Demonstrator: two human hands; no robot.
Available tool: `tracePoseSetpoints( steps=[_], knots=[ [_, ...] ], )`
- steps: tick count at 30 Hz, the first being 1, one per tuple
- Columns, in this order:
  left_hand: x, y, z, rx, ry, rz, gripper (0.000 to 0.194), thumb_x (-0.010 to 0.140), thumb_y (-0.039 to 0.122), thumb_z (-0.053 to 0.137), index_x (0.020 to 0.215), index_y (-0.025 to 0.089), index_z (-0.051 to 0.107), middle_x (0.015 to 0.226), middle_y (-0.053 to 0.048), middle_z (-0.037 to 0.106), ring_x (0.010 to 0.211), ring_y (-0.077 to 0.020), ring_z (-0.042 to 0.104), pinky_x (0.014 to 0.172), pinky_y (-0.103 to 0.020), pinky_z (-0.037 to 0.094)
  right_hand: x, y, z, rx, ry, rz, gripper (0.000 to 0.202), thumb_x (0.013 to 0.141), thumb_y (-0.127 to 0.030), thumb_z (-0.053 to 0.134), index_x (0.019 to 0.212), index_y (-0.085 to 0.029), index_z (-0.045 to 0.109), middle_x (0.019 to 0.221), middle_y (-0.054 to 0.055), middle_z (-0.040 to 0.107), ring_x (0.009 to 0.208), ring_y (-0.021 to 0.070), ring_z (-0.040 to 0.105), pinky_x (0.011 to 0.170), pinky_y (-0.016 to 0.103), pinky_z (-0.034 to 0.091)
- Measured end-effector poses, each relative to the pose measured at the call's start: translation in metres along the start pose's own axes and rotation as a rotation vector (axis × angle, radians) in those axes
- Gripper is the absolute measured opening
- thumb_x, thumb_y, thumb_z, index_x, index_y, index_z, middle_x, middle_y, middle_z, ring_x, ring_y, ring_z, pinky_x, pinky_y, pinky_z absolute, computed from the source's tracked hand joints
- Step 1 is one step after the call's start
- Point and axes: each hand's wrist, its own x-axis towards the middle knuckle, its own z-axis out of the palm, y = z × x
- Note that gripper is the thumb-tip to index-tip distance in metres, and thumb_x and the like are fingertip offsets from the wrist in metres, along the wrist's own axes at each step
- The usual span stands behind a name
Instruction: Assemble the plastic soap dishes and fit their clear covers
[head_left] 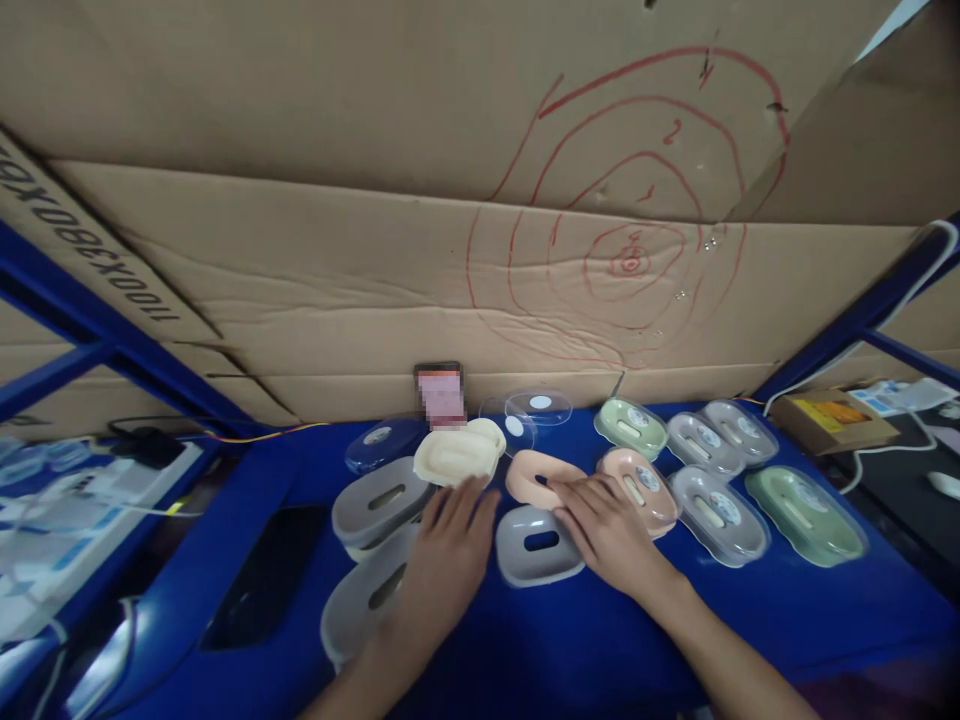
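My right hand (606, 525) grips the right end of a peach soap dish tray (529, 478) with an oval slot, its fingers lying over the slot. Just in front sits a grey slotted tray (521, 560), partly under that hand's edge. My left hand (457, 535) has its fingers stretched out at the near edge of the cream trays (450, 458), holding nothing that I can see. Beside its wrist lie larger grey soap dish bases (349, 600), partly hidden by the forearm.
Lidded soap dishes stand at right: peach (652, 500), green (806, 515) and several grey (720, 515). Clear lids (551, 408) and a phone-like screen (441, 395) are by the cardboard wall (337, 260). A dark flat panel (262, 580) lies left; blue frame bars flank the table.
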Motion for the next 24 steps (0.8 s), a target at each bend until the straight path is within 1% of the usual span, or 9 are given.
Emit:
tracePoseSetpoints(
  steps=[3,6,8,11,13,16,20,22,24],
  knots=[
    [0.008,-0.015,0.004,0.146,-0.013,-0.178,0.050,0.104,0.009,0.040,0.150,0.014,0.058,0.150,-0.020,0.064,0.145,-0.0376,0.056,0.121,-0.063,0.035,-0.001,0.008,0.011,-0.048,-0.029,0.071,0.047,0.102,-0.010,0.049,0.147,-0.018,0.063,0.136,0.017,0.072,0.123,0.0344,0.065,0.111,0.057,0.045],
    [0.013,-0.019,0.003,0.136,-0.089,-0.151,0.049,0.098,0.002,0.040,0.135,0.016,0.069,0.133,-0.017,0.074,0.132,-0.0359,0.065,0.121,-0.066,0.035,-0.001,0.012,0.014,-0.061,-0.028,0.133,0.059,0.093,0.000,0.051,0.147,-0.019,0.064,0.146,0.019,0.065,0.134,0.0385,0.058,0.116,0.061,0.040],
    [0.016,-0.018,-0.002,0.119,-0.090,-0.104,0.042,0.099,0.003,0.043,0.125,0.017,0.073,0.120,-0.013,0.078,0.120,-0.0324,0.071,0.120,-0.063,0.038,-0.001,0.008,0.010,-0.002,-0.048,0.099,0.053,0.099,-0.006,0.052,0.149,-0.021,0.062,0.146,0.017,0.066,0.134,0.0359,0.058,0.116,0.058,0.041],
    [0.015,-0.010,-0.016,0.083,0.001,-0.033,0.032,0.105,0.012,0.049,0.128,0.018,0.071,0.115,-0.010,0.078,0.110,-0.0284,0.072,0.115,-0.053,0.044,-0.002,-0.004,0.000,0.177,-0.193,-0.070,0.046,0.107,-0.037,0.063,0.151,-0.025,0.059,0.144,0.012,0.067,0.135,0.0297,0.059,0.117,0.049,0.044],
    [0.003,0.002,-0.024,0.030,0.060,0.005,0.032,0.107,0.015,0.052,0.135,0.020,0.067,0.117,-0.010,0.077,0.108,-0.0266,0.072,0.109,-0.047,0.048,-0.004,-0.010,-0.004,0.239,-0.281,-0.137,0.055,0.102,-0.052,0.069,0.149,-0.025,0.060,0.147,0.012,0.065,0.141,0.0297,0.055,0.119,0.048,0.042],
    [-0.033,0.036,-0.025,-0.082,0.075,0.010,0.039,0.106,0.014,0.054,0.143,0.023,0.063,0.117,-0.010,0.076,0.105,-0.0243,0.072,0.100,-0.040,0.051,-0.007,-0.009,-0.002,0.186,-0.312,-0.085,0.037,0.108,-0.042,0.063,0.140,-0.024,0.067,0.138,0.011,0.071,0.135,0.0290,0.061,0.116,0.047,0.044],
    [-0.086,0.089,0.006,-0.207,0.081,0.064,0.036,0.103,0.015,0.060,0.136,0.028,0.069,0.104,-0.006,0.079,0.093,-0.0197,0.075,0.089,-0.032,0.054,-0.008,0.002,0.008,0.071,-0.312,-0.047,0.037,0.107,-0.025,0.061,0.144,-0.020,0.065,0.136,0.013,0.072,0.129,0.0304,0.065,0.112,0.048,0.047],
    [-0.100,0.105,0.023,-0.239,0.045,0.091,0.036,0.104,0.013,0.055,0.134,0.025,0.071,0.106,-0.006,0.080,0.097,-0.0198,0.076,0.091,-0.031,0.055,-0.008,0.004,0.008,0.036,-0.307,-0.054,0.040,0.106,-0.020,0.059,0.146,-0.020,0.064,0.137,0.014,0.071,0.130,0.0313,0.064,0.112,0.049,0.047],
    [-0.103,0.111,0.033,-0.256,0.046,0.132,0.039,0.107,0.016,0.047,0.138,0.023,0.069,0.116,-0.009,0.079,0.110,-0.0222,0.074,0.101,-0.036,0.054,-0.007,0.002,0.001,0.063,-0.302,-0.049,0.040,0.109,-0.020,0.052,0.148,-0.022,0.062,0.136,0.013,0.072,0.128,0.0297,0.065,0.110,0.048,0.048]
  ],
)
